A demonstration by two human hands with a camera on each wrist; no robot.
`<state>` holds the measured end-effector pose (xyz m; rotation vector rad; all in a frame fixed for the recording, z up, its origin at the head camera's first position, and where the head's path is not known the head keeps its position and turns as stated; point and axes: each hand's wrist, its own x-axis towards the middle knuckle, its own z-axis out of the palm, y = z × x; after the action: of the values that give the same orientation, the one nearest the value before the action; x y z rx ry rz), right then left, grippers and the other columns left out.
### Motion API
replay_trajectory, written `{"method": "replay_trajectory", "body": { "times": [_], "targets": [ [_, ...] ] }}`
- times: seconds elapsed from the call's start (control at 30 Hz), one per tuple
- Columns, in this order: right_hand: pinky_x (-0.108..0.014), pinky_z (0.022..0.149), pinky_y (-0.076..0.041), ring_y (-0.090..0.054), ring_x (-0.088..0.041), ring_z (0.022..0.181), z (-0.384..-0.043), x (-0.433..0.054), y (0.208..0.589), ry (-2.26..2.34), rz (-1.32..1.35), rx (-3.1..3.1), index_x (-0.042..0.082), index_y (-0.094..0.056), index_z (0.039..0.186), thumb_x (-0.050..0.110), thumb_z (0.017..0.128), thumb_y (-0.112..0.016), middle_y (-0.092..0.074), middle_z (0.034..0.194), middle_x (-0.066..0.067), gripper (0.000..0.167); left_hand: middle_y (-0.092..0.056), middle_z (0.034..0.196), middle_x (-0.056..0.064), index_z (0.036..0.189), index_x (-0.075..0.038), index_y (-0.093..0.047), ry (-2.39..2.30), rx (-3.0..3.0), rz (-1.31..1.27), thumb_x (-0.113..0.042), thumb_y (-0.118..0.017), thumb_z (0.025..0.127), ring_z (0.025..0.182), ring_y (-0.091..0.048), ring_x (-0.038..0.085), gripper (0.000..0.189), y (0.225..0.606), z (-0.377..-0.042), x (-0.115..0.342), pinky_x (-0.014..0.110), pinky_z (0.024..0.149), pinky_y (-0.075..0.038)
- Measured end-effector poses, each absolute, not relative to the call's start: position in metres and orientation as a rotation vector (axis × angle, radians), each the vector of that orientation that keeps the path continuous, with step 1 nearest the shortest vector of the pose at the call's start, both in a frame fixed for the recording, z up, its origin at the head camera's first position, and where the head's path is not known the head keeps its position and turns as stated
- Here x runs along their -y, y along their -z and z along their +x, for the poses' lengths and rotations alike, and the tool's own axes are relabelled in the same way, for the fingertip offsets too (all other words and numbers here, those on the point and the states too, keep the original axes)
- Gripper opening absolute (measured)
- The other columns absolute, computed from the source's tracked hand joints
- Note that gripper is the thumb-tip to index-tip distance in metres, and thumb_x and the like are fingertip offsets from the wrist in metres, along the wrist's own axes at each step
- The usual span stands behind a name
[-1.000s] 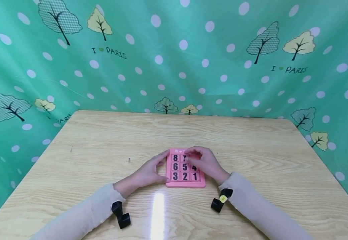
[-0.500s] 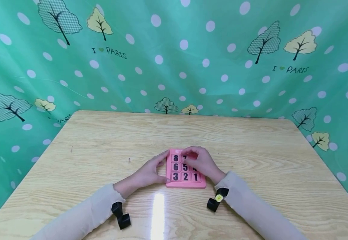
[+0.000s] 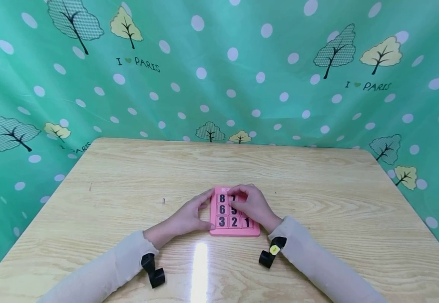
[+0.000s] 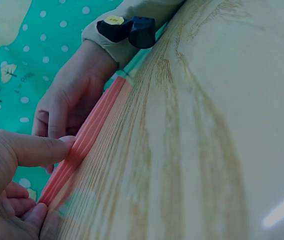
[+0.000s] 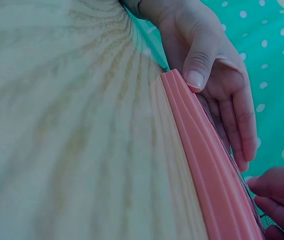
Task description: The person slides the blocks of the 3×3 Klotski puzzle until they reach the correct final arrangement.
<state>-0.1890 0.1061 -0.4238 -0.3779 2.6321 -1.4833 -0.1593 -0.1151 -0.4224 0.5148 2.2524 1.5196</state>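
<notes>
A pink number slide puzzle (image 3: 235, 232) lies flat on the wooden table, its black-numbered tiles in a grid. At its left side, my left hand (image 3: 183, 219) holds the frame, thumb at the near corner and fingertips at the far one. That thumb (image 4: 64, 142) presses the pink edge in the left wrist view. Over the upper right of the puzzle my right hand (image 3: 255, 206) is bent, thumb and forefinger tips at the 7 tile (image 3: 233, 198). It covers the upper right corner tile and most of the 4. The puzzle's ribbed pink side (image 5: 202, 165) shows in the right wrist view.
The light wooden table (image 3: 128, 168) runs back to a green dotted curtain (image 3: 189, 97). Black wrist cameras (image 3: 155, 273) hang from both beige sleeves. A bright light reflection (image 3: 199, 269) lies on the near tabletop.
My right hand has shifted slightly left across the puzzle, with its fingertips now around the 7. My left hand keeps its place, and the visible tile numbers stay the same.
</notes>
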Motion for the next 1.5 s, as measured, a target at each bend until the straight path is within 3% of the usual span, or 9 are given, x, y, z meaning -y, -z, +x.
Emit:
{"method": "replay_trajectory", "body": {
  "times": [1.17, 1.5],
  "targets": [
    [-0.033, 0.085, -0.042, -0.048, -0.017, 0.095, -0.19, -0.104, 0.42, 1.417, -0.375, -2.653, 0.017, -0.07, 0.101, 0.008, 0.079, -0.074, -0.062, 0.1, 0.003, 0.024, -0.02, 0.155, 0.012, 0.15, -0.007, -0.02, -1.521, -2.261, 0.536, -0.008, -0.078, 0.073, 0.135, -0.034, 0.034, 0.097, 0.421, -0.159, 0.115, 0.042, 0.112, -0.029],
    [-0.034, 0.086, -0.047, -0.051, -0.017, 0.094, -0.19, -0.113, 0.416, 1.393, -0.403, -2.653, 0.015, -0.07, 0.101, 0.007, 0.079, -0.072, -0.062, 0.101, 0.001, 0.024, -0.022, 0.155, 0.012, 0.15, -0.009, -0.021, -1.511, -2.279, 0.497, -0.007, -0.079, 0.072, 0.133, -0.036, 0.035, 0.098, 0.419, -0.158, 0.113, 0.042, 0.111, -0.03]
  ]
}}
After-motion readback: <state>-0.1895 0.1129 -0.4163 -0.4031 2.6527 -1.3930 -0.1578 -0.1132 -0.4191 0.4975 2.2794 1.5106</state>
